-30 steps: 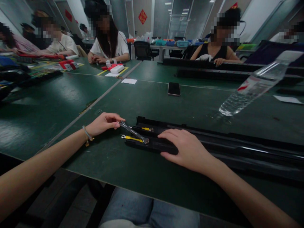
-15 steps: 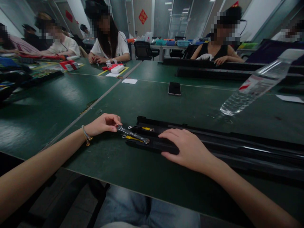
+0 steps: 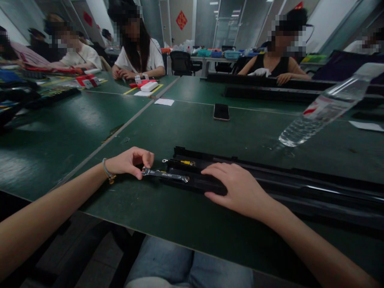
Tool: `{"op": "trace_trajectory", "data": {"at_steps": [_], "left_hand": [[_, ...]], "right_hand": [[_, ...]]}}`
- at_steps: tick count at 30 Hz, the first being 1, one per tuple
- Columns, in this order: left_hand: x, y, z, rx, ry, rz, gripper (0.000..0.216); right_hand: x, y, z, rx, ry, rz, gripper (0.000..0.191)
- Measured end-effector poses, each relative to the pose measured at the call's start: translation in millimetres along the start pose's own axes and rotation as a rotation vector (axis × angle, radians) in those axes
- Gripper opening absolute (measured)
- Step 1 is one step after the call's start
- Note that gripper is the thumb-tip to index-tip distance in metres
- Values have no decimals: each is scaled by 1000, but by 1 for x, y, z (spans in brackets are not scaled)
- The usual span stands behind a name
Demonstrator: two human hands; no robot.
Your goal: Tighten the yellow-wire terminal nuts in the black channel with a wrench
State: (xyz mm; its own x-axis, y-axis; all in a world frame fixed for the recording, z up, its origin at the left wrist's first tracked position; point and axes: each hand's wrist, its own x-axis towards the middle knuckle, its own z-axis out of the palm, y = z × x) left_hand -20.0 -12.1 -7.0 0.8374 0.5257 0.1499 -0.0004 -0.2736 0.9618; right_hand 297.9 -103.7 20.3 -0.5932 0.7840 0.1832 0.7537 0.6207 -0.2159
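Pinched between the thumb and finger of my left hand [image 3: 130, 161] is the left end of a shiny combination wrench [image 3: 165, 174]. Its ring end sits over a fastener inside the left end of a long black housing [image 3: 205, 185]. My right hand [image 3: 237, 188] grips this housing just right of the wrench, fingers over the top and thumb along the near side. Behind the wrench, a yellow-sleeved lead [image 3: 186, 162] is fixed in the housing, with a ring terminal [image 3: 165, 161] poking out. A second yellow lead is mostly hidden under the wrench.
A water bottle [image 3: 324, 108] stands beyond the housing on the right of the green table [image 3: 144, 212]. Farther back lie a phone [image 3: 221, 112] and a slip of paper [image 3: 164, 102]. Several people sit across the table, one beside more long black parts [image 3: 270, 93].
My left hand has swung the wrench's held end down and toward me, turning it about the fastener. The near yellow lead is now mostly covered. My right hand stays put.
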Motion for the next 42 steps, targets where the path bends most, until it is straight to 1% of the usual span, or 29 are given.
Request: {"op": "trace_trajectory", "data": {"at_steps": [4,8,14,19,23,26,34,38,42], "left_hand": [[1,3,2,8,-10,-12,22],[1,3,3,13,27,-59,23],[-1,0,1,35,133,-56,26],[0,-2,0,56,229,-34,20],[1,-3,0,131,322,-81,13],[2,-1,2,177,369,-122,13],[6,1,3,262,416,-185,19],[6,0,2,300,434,-192,19],[6,1,2,281,427,-186,18]], "right_hand": [[0,0,-1,4,2,-2,40],[-1,-1,-1,9,6,-2,38],[-1,-1,-1,14,6,-5,38],[-1,0,-1,-3,8,-7,38],[0,0,-1,-5,13,-8,38],[1,-1,0,-1,14,-8,38],[0,-1,-1,9,6,-8,38],[0,0,-1,8,11,-9,39],[0,-1,-1,-2,9,-10,39]]}}
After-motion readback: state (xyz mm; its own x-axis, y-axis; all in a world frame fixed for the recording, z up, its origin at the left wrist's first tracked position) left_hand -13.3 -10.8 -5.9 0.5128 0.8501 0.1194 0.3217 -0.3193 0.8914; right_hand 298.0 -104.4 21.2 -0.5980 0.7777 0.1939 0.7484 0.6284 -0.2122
